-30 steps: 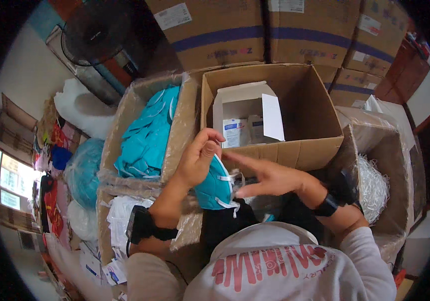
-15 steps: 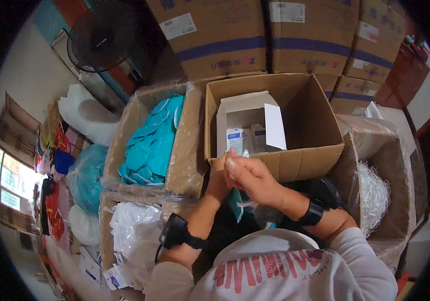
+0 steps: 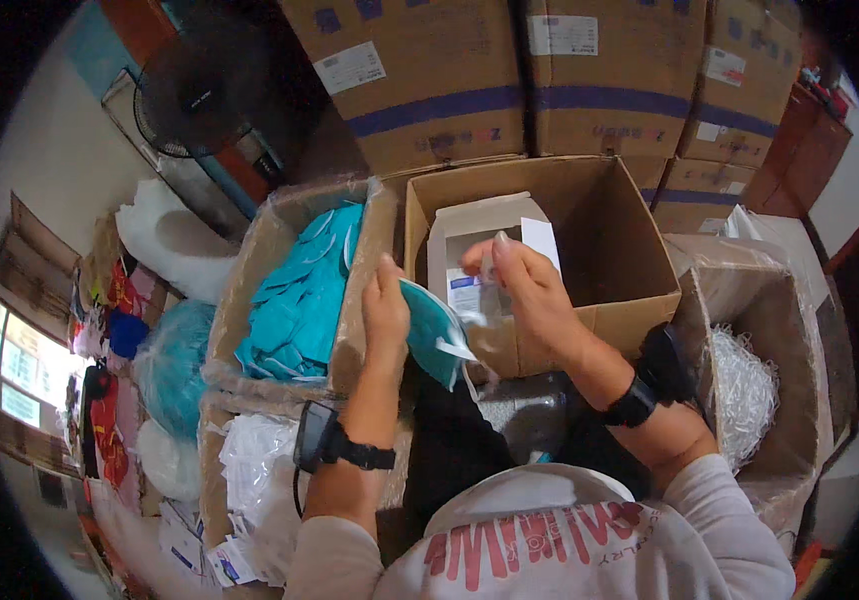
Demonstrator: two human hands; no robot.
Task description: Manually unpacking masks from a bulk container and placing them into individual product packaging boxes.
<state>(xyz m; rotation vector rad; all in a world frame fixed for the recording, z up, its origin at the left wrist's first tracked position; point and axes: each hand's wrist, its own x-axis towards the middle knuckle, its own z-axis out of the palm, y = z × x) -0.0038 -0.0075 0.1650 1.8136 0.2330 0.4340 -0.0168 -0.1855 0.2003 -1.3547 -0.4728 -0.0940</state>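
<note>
My left hand (image 3: 386,308) is closed on the edge of a teal face mask (image 3: 434,335). The mask hangs tilted in front of the large open carton (image 3: 599,318), with white straps dangling from its lower right side. To its right, my right hand (image 3: 534,285) is raised with its fingers bent together; what they hold, if anything, is blurred. Behind that hand, a small white box (image 3: 454,215) stands open inside the carton, with white packets (image 3: 464,290) in it. Many more teal masks (image 3: 299,300) fill the plastic-lined carton on the left.
A carton of white straps (image 3: 742,390) stands at the right. White pieces in clear plastic (image 3: 259,450) lie in a box at the lower left. Stacked cartons (image 3: 609,120) rise behind, and a black fan (image 3: 194,100) stands at the far left.
My hands were together at the front of the carton and have moved apart. The left went left, bringing the mask up into clearer view; the right went up and right.
</note>
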